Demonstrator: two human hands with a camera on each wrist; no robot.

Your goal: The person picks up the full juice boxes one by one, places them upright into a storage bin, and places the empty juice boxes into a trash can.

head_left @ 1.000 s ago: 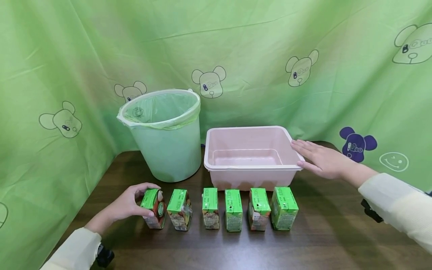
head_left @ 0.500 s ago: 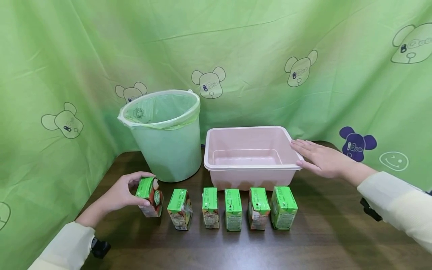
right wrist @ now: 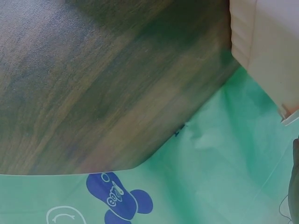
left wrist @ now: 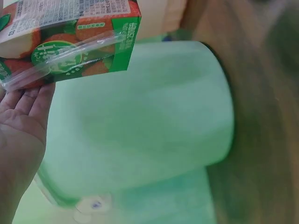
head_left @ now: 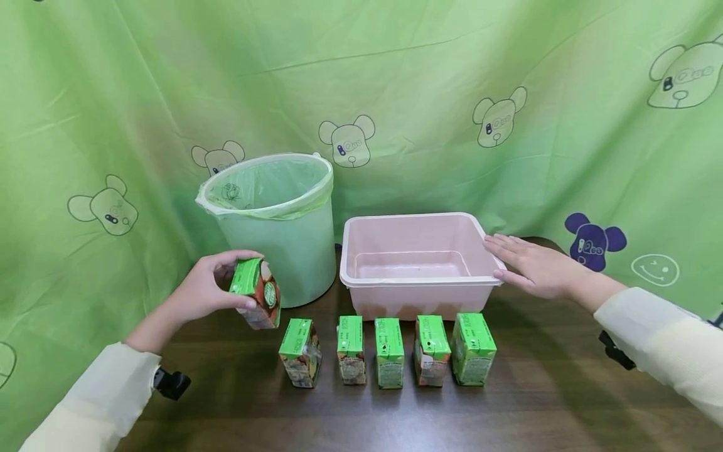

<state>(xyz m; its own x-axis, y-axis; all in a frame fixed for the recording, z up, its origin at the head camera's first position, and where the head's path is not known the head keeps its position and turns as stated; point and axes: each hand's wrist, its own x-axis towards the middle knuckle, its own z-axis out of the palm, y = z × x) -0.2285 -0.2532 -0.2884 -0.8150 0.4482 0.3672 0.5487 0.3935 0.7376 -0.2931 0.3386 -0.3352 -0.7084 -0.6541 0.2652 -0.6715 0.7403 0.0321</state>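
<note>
My left hand grips a juice box with a green top and red fruit print, raised off the table in front of the green trash bin. In the left wrist view, a straw in clear wrap lies along the side of that juice box, with the bin behind it. My right hand lies with straight fingers on the right rim of the pink plastic tub. Only a sliver of that hand shows at the edge of the right wrist view.
Several more juice boxes stand upright in a row before the tub, the leftmost one nearest the bin. A thin plastic bag lines the bin. Behind the dark wooden table hangs a green curtain with bear prints.
My left hand has lifted the leftmost juice box off the table and carried it up and back toward the bin, tilting it slightly. My right hand has stayed on the tub's rim.
</note>
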